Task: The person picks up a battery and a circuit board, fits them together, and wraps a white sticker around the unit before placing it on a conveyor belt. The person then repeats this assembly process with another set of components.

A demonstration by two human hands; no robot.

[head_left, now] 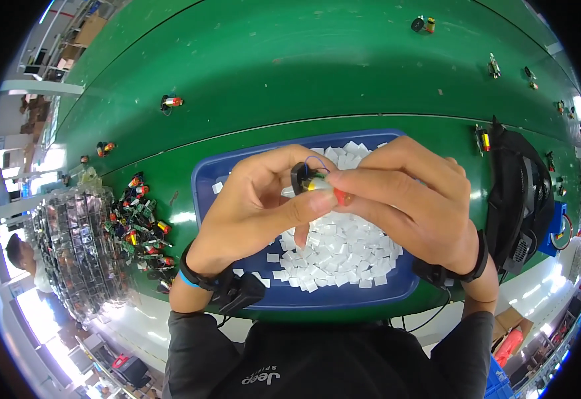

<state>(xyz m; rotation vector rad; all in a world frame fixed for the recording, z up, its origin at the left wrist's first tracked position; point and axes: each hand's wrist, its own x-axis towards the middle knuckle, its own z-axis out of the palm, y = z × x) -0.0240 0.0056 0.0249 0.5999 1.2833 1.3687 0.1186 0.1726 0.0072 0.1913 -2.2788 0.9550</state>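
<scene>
Seen from the blue tray's centre, a tall stack of clear plastic trays (74, 246) was set at nine o'clock, well apart. Nearer, at nine o'clock too, a heap of small assemblies (145, 229) was gathered on the green table (290, 73). A single red-ended assembly (172, 102) was seen lying at about half past ten.

The left hand (254, 209), a black device (240, 292) strapped at its wrist, was closed, thumb and fingers gripping a small wired component (316, 185) with black, yellow and red parts. This was held above the blue tray (363, 297), slightly toward twelve o'clock of its centre, over loose white pieces (337, 256). By the right hand (413, 199), fingers bent, the component's red end was pinched; its farther fingertips were hidden.

At two o'clock another assembly (482, 138) was placed just beside a black bag (520, 193), which was laid at three o'clock.
</scene>
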